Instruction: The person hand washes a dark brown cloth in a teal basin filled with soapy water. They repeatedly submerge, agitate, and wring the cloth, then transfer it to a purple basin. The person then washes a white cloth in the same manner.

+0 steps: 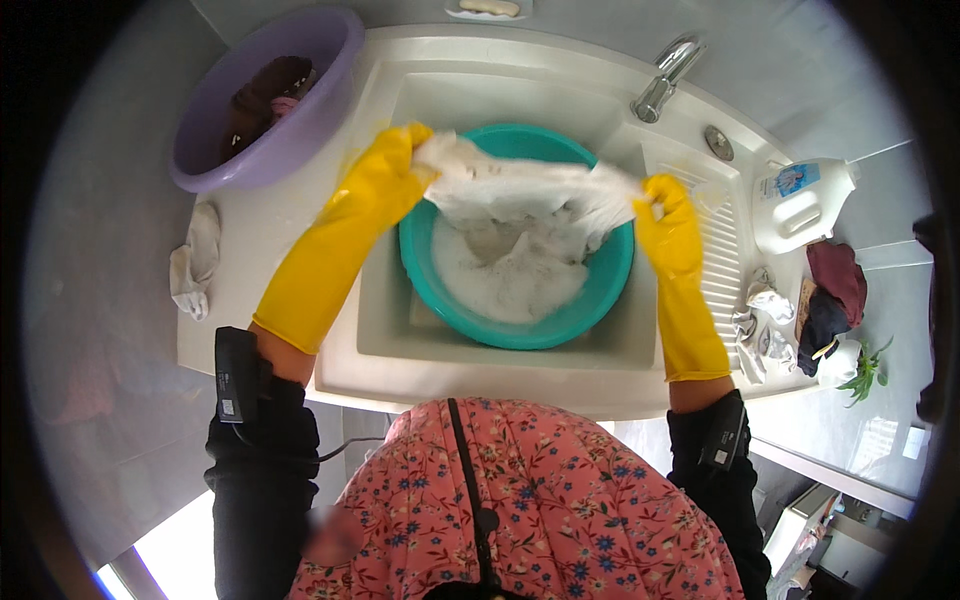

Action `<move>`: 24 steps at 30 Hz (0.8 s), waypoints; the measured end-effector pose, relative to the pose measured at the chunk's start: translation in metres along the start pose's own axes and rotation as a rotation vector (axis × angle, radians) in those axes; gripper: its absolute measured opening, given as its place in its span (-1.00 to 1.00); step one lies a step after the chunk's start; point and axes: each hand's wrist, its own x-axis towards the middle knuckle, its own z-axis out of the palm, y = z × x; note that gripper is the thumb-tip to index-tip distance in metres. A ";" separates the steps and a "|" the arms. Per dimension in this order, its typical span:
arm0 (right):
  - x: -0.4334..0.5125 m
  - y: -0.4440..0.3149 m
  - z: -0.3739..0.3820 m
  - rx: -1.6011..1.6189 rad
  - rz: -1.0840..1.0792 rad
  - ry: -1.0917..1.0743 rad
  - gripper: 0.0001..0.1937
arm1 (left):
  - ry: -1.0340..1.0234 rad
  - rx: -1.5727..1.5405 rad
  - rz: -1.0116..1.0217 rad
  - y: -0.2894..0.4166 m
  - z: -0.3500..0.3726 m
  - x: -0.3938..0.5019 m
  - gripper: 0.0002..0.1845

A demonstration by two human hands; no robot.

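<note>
A wet white cloth garment [517, 184] is stretched between my two hands, both in yellow rubber gloves. My left hand [401, 169] grips its left end, and my right hand [667, 217] pinches the right end. The cloth's lower part hangs over a round teal basin [517, 337], where it meets white suds [517, 281]. I cannot tell how much of it lies under the foam. The basin stands inside a pale laundry sink [382, 330].
A purple tub [330, 112] with dark clothes stands at the back left, a white sock [196, 259] near it. A chrome faucet [664, 79] rises behind the sink. On the right are a ribbed washboard [724, 247], a white detergent jug [802, 202], white socks [765, 330] and dark folded cloths [836, 285].
</note>
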 end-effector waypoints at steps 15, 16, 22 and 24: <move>-0.127 -0.011 0.056 -0.203 0.007 -0.723 -0.82 | -0.898 0.451 0.237 -0.007 0.110 -0.029 -0.49; -0.126 -0.011 0.055 -0.194 -0.001 -0.757 -0.82 | -0.886 0.359 0.151 -0.003 0.130 -0.032 -0.47; -0.117 -0.020 0.068 -0.001 -0.173 -0.681 -0.82 | -0.869 0.101 -0.146 -0.009 0.228 -0.057 -0.40; -0.117 -0.027 0.075 0.107 -0.243 -0.615 -0.83 | -0.857 0.224 0.014 -0.012 0.241 -0.062 -0.41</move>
